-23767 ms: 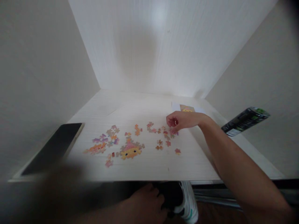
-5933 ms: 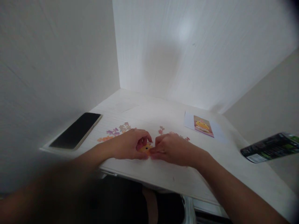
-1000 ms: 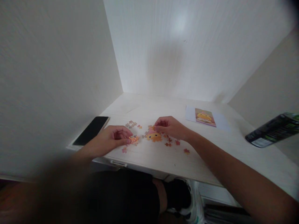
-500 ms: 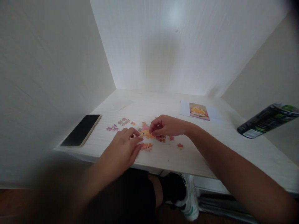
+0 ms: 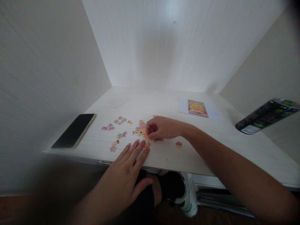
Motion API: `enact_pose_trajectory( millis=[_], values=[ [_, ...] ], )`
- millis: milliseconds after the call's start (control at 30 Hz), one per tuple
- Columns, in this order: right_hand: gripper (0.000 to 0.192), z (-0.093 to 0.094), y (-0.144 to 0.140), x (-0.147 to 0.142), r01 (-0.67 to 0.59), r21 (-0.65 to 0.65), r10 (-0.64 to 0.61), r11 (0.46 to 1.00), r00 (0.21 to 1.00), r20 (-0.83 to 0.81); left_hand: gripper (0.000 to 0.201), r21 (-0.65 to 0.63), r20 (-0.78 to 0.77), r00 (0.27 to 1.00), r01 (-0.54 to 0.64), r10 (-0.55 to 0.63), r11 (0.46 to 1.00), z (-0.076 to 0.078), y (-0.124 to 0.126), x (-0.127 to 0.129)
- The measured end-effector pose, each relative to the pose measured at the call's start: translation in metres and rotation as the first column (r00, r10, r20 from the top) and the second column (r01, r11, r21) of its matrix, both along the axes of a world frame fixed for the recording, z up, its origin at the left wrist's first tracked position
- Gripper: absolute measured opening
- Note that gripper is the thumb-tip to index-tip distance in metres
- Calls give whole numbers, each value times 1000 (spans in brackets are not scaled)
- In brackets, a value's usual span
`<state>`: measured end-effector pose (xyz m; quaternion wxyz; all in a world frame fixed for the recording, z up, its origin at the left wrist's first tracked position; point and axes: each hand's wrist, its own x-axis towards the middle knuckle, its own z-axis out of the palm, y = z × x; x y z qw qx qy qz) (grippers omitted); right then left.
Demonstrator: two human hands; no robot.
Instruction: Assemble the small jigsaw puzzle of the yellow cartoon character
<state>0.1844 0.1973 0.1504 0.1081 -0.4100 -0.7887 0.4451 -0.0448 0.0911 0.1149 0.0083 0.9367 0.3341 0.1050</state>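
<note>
Can (image 5: 267, 116), contents hidden, right hand (image 5: 161, 127) at puzzle (image 5: 141, 128)

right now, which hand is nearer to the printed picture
Right. The right hand is at the partly built puzzle, left of the printed picture and nearer the camera; the left hand is farther left and closer in.

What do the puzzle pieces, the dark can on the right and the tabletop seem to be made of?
Puzzle pieces: probably printed cardboard, being thin, flat and tabbed; too blurred to judge gloss.
Can: likely metal with a dark printed finish, going by its cylinder shape and pale rim.
Tabletop: white, wood or laminate, since fine grain-like streaks show.
</note>
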Motion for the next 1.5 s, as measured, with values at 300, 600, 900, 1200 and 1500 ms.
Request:
enact_pose_trajectory(
  millis=[300, 600, 900, 1200, 1500],
  values=[
    [7, -1, -9, -13, 21, 87, -27, 996, 997, 69, 73, 13, 40, 999, -36, 36, 999, -5, -8, 0],
    [5, -1, -13, -14, 20, 213, -55, 977, 985, 164, 76, 26, -18, 999, -41, 42, 999, -8, -9, 0],
    [19, 0, -14, -13, -32, 236, -22, 971, 975, 222, 79, 25, -34, 998, -51, 52, 998, -8, -10, 3],
    [23, 1, -16, -16, -9, 325, -84, 946, 959, 272, 76, 1, -56, 995, -81, 81, 997, -7, -11, 3],
    [20, 1, -17, -18, -10, 375, -114, 927, 945, 307, 78, 48, -76, 995, -67, 71, 997, -8, -13, 4]
  ],
)
